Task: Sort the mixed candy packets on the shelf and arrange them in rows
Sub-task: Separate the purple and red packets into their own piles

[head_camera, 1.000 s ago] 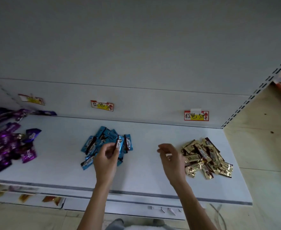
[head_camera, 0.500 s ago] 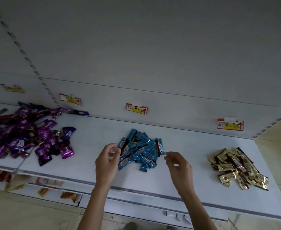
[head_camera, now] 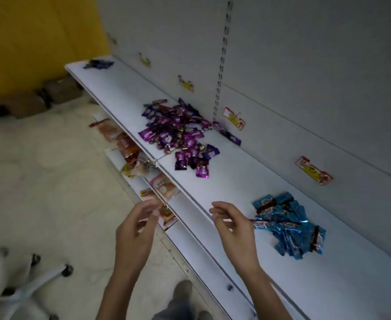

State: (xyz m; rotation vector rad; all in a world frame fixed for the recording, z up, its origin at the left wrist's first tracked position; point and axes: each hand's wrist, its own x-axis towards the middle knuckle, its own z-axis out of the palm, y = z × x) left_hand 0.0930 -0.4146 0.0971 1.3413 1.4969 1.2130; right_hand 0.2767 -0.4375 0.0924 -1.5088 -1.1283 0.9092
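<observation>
- Two loose heaps lie on the long white metal shelf (head_camera: 236, 181), which runs far-left to near-right. No rows yet.
- Heap of glossy purple foil candy packets (head_camera: 178, 135): mid-shelf, spread from back panel to front edge. Packets point every way, with some darker ones mixed in. It looks like the next sorting target.
- Heap of glossy blue foil stick packets (head_camera: 289, 225): nearer, well apart from the purple. They are long and thin, with axes fanned, not parallel.
- Right hand (head_camera: 233, 229): empty, fingers loosely curled, just beside the blue heap's left edge. Can't tell if it touches.
- Left hand (head_camera: 136, 229): empty, fingers relaxed, hovering off the shelf front.
- Suggest pulling one packet at a time, pinched at the crimped end. Lay the long axes front-to-back, edges touching, all logos the same way.
</observation>
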